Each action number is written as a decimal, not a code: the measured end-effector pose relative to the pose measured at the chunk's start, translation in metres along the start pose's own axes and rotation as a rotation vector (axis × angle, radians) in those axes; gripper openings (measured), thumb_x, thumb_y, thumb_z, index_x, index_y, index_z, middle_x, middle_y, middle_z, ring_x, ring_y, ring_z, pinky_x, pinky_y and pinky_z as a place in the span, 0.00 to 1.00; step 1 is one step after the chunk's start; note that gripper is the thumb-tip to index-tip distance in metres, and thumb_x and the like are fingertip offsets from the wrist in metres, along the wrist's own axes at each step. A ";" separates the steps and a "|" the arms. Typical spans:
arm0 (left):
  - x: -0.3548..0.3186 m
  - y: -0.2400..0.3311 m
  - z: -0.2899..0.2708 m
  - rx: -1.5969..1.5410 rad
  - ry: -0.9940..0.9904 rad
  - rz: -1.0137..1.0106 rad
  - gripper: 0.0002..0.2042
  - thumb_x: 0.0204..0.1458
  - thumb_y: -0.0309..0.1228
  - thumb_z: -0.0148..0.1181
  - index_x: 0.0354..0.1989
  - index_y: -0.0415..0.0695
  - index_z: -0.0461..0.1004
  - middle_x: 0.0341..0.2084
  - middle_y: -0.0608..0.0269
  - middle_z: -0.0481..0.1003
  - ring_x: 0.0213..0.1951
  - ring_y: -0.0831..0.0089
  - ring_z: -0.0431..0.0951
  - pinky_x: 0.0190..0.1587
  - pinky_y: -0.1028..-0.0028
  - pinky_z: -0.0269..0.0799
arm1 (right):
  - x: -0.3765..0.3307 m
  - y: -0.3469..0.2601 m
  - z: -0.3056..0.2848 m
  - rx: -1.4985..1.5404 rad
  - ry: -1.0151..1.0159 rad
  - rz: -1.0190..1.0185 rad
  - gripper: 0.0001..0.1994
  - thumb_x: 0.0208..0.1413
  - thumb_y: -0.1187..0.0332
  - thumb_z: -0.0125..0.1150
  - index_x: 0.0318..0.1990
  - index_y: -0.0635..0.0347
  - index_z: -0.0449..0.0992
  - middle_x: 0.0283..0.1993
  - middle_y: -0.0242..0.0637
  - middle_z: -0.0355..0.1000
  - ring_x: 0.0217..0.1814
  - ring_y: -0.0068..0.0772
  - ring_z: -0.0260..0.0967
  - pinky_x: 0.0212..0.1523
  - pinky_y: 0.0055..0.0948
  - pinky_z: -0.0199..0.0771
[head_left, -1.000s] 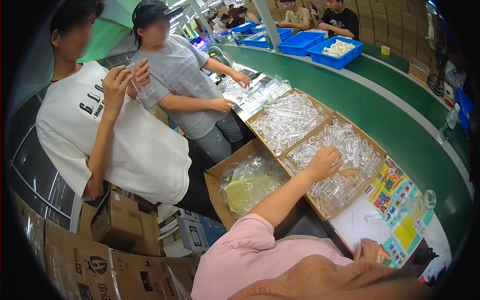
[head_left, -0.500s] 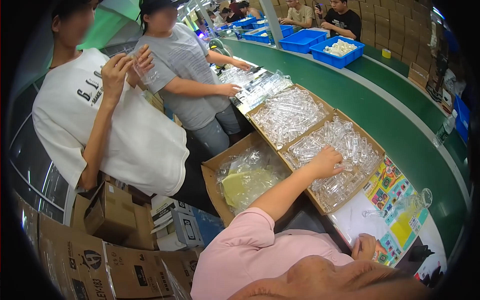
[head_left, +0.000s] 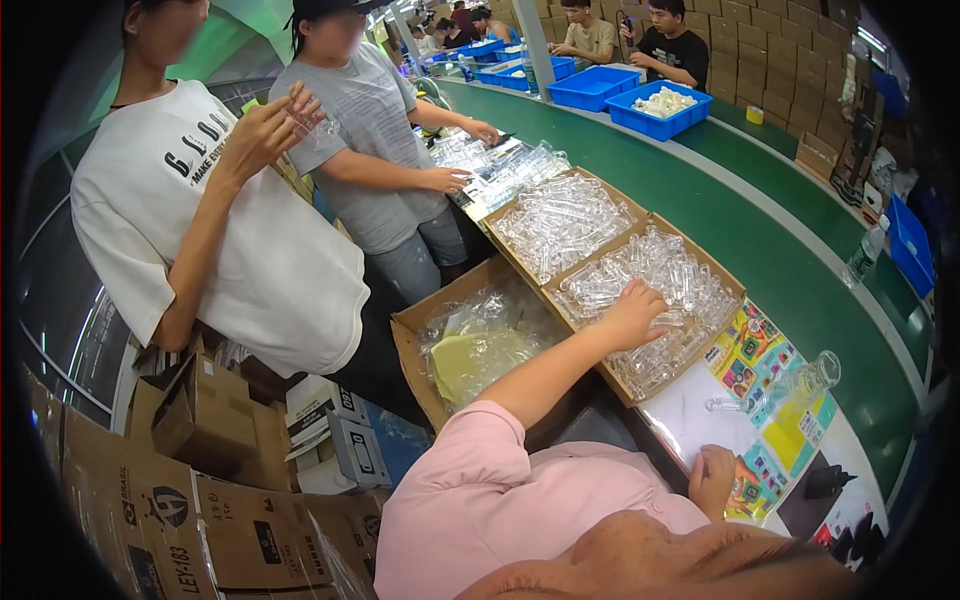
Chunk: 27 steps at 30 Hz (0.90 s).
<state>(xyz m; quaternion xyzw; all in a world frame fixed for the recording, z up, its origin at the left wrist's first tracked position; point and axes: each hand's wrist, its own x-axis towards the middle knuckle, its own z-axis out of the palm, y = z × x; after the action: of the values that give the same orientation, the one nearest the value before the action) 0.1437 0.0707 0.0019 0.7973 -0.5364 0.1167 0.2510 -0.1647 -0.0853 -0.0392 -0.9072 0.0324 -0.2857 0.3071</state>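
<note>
Clear plastic tubes (head_left: 670, 275) fill an open cardboard box (head_left: 728, 290) right of the frame's centre, heaped loosely to its rim. A seated co-worker in a pink shirt reaches in from the lower middle; that person's outstretched hand (head_left: 632, 318) lies on the pile at the box's lower left part, fingers spread and touching the tubes, with no clear grip on any. The co-worker's other hand (head_left: 712, 480) rests curled on a white sheet (head_left: 680, 420) below the box; whether it holds anything I cannot tell. The wearer's own hands are outside the frame.

Just above and to the left, a second box (head_left: 565, 220) holds more of the same tubes. Below and to the left, a third box (head_left: 405, 335) holds crumpled clear bags (head_left: 480, 340) over something yellowish.

A clear bottle (head_left: 800, 380) lies on a colourful printed sheet (head_left: 775, 440) at the right. A green conveyor belt (head_left: 800, 250) curves past, with blue bins (head_left: 600, 88) at the top. At the upper left, a person in a white T-shirt (head_left: 250, 260) has both hands raised. Brown cartons (head_left: 200, 420) are stacked at the lower left.
</note>
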 end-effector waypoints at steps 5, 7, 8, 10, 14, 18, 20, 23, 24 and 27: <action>-0.019 0.055 0.005 0.045 -0.027 -0.262 0.25 0.46 0.51 0.59 0.48 0.47 0.71 0.56 0.53 0.61 0.62 0.53 0.54 0.64 0.46 0.39 | -0.001 -0.002 -0.005 -0.009 0.023 0.016 0.04 0.45 0.79 0.56 0.30 0.62 0.69 0.36 0.43 0.70 0.39 0.46 0.65 0.41 0.38 0.64; -0.027 0.064 0.006 0.065 -0.085 -0.247 0.27 0.46 0.52 0.58 0.50 0.48 0.70 0.58 0.52 0.60 0.63 0.51 0.52 0.64 0.45 0.37 | 0.001 -0.005 -0.006 -0.011 0.034 0.004 0.04 0.45 0.79 0.56 0.29 0.63 0.69 0.36 0.44 0.70 0.39 0.46 0.65 0.41 0.38 0.64; -0.029 0.066 0.007 0.083 -0.139 -0.230 0.28 0.45 0.54 0.58 0.51 0.48 0.70 0.59 0.52 0.59 0.64 0.50 0.49 0.64 0.44 0.36 | 0.002 -0.006 -0.007 -0.009 0.031 0.005 0.04 0.45 0.79 0.56 0.29 0.63 0.69 0.36 0.44 0.70 0.39 0.46 0.65 0.41 0.38 0.64; -0.027 0.064 0.005 0.031 -0.140 -0.231 0.27 0.45 0.53 0.58 0.50 0.48 0.71 0.58 0.52 0.60 0.64 0.50 0.49 0.64 0.43 0.34 | 0.003 -0.009 -0.007 -0.015 0.032 -0.002 0.04 0.45 0.79 0.56 0.29 0.63 0.69 0.35 0.44 0.70 0.38 0.46 0.65 0.41 0.37 0.64; -0.023 0.068 0.003 0.029 -0.229 -0.242 0.24 0.45 0.51 0.59 0.46 0.48 0.73 0.55 0.54 0.64 0.64 0.51 0.50 0.64 0.42 0.33 | 0.002 -0.006 -0.006 -0.013 0.035 0.005 0.04 0.46 0.79 0.56 0.29 0.63 0.69 0.35 0.44 0.70 0.38 0.46 0.65 0.40 0.37 0.64; -0.025 0.065 0.006 0.043 -0.195 -0.229 0.21 0.41 0.46 0.63 0.40 0.48 0.74 0.53 0.56 0.66 0.64 0.52 0.52 0.64 0.42 0.33 | 0.002 -0.008 -0.006 -0.026 0.039 0.007 0.03 0.46 0.79 0.56 0.29 0.63 0.69 0.35 0.44 0.70 0.38 0.47 0.65 0.40 0.37 0.64; -0.026 0.064 0.007 0.036 -0.179 -0.236 0.20 0.40 0.46 0.63 0.39 0.47 0.74 0.53 0.56 0.66 0.64 0.53 0.52 0.64 0.43 0.34 | 0.002 -0.009 -0.006 -0.024 0.039 0.007 0.03 0.46 0.79 0.56 0.29 0.63 0.69 0.35 0.44 0.70 0.38 0.47 0.65 0.40 0.37 0.64; -0.029 0.063 0.007 0.038 -0.111 -0.246 0.19 0.38 0.44 0.64 0.37 0.46 0.73 0.52 0.55 0.66 0.63 0.53 0.53 0.63 0.42 0.35 | 0.003 -0.009 -0.002 -0.015 0.051 -0.009 0.03 0.46 0.79 0.56 0.29 0.63 0.69 0.35 0.44 0.69 0.38 0.47 0.65 0.40 0.37 0.64; -0.031 0.062 0.006 0.045 -0.059 -0.246 0.19 0.38 0.43 0.65 0.37 0.45 0.72 0.51 0.55 0.66 0.62 0.53 0.54 0.63 0.42 0.36 | 0.003 -0.008 -0.001 0.001 0.036 0.008 0.03 0.46 0.78 0.56 0.29 0.63 0.68 0.34 0.44 0.69 0.38 0.47 0.65 0.40 0.38 0.64; -0.032 0.058 0.010 0.042 0.006 -0.195 0.20 0.37 0.40 0.65 0.37 0.44 0.70 0.49 0.53 0.66 0.61 0.53 0.56 0.63 0.43 0.39 | -0.003 0.000 0.002 0.013 0.040 0.006 0.03 0.47 0.78 0.55 0.30 0.64 0.68 0.35 0.45 0.69 0.38 0.48 0.65 0.41 0.39 0.64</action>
<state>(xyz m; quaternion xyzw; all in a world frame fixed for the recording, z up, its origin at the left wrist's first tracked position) 0.0769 0.0729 -0.0053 0.8503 -0.4531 0.1053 0.2462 -0.1657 -0.0834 -0.0417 -0.8992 0.0392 -0.3032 0.3130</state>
